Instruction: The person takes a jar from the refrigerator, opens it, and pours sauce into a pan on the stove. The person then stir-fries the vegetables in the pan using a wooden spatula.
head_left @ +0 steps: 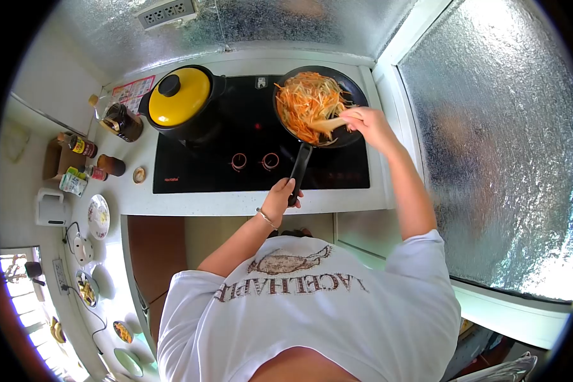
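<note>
A dark frying pan [355, 89] sits on the right side of the black cooktop [235, 175], its handle pointing toward me. My left hand [280, 196] is closed around the pan's black handle [300, 167]. In the pan lies a heap of shredded orange and pale vegetables [305, 99]. My right hand [370, 125] grips a wooden spatula [325, 125] over the pan's right side. The spatula's blade touches the near edge of the shreds; part of its handle is hidden by my fingers.
A black pot with a yellow lid [191, 95] stands on the cooktop's left. Sauce bottles [122, 124], a small round lid [139, 174] and a patterned plate [99, 216] are on the left counter. A textured window panel [490, 146] rises at the right.
</note>
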